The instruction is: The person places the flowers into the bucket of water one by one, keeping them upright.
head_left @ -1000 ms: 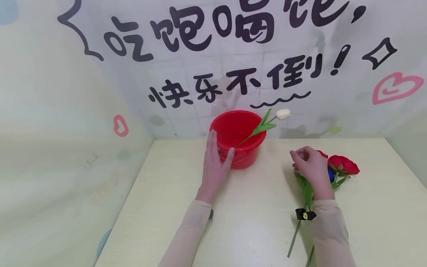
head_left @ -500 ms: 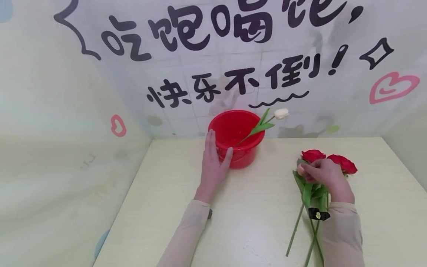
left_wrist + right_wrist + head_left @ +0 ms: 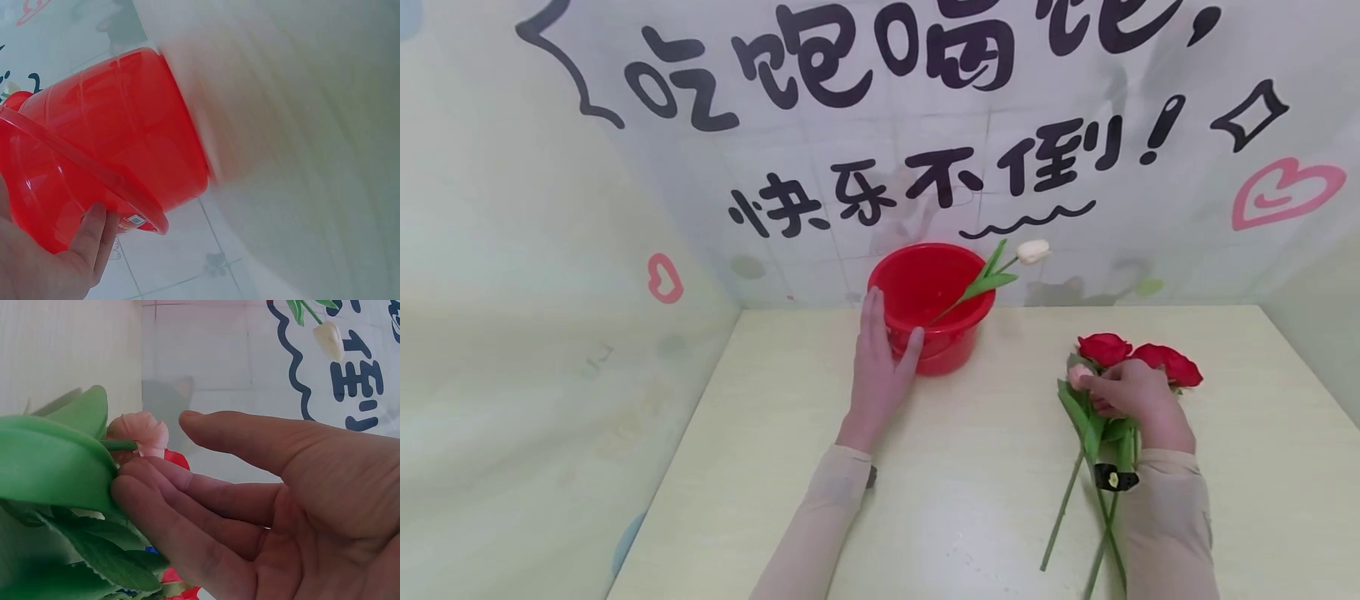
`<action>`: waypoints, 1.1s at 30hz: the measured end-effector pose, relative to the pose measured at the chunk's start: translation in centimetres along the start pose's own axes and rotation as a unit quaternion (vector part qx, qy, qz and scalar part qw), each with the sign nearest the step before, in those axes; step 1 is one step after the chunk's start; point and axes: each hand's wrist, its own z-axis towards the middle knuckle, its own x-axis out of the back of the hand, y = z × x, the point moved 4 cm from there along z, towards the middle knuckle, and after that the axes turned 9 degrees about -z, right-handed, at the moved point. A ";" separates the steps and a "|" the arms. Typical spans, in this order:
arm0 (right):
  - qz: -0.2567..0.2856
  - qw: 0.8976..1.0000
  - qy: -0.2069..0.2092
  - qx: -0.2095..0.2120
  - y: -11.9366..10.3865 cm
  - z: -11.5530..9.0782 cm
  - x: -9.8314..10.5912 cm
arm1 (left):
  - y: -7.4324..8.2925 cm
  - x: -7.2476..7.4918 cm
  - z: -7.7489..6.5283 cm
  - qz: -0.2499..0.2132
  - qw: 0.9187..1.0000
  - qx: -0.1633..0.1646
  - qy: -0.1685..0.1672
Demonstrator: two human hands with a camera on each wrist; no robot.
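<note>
My left hand [image 3: 878, 375] rests against the left side and front of a red bucket [image 3: 943, 354], its fingers fairly straight. In the left wrist view the fingertips touch the bucket wall below its handle [image 3: 103, 172]. A white tulip [image 3: 1033, 252] leans in the bucket, its head past the right rim. My right hand [image 3: 1138, 396] is over a bunch of artificial flowers lying on the table. Its fingers touch a pink flower [image 3: 140, 432] from below in the right wrist view, with the thumb standing apart from it. Green leaves [image 3: 56, 465] surround that stem.
Two red flowers [image 3: 1172, 367] lie just beyond the right hand. Several green stems [image 3: 1063, 508] spread toward the table's front. The pale table [image 3: 985, 492] meets a printed backdrop [image 3: 820, 275] behind the bucket, and a side sheet [image 3: 550, 375] hangs at the left.
My right hand has moved right and toward me, uncovering the pink flower and a red flower, and then stayed nearly in place. The left hand has kept its place on the bucket.
</note>
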 end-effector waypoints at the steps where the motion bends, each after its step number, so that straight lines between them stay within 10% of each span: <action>1: 0.000 1.000 -0.003 -0.003 -0.1 0.0 0.0 | 0.0 0.0 0.0 0.001 1.000 -0.002 0.000; 33: 0.005 1.000 -0.018 -0.010 0.6 1.1 -1.9 | 0.0 0.4 -0.2 -0.005 1.000 0.005 0.001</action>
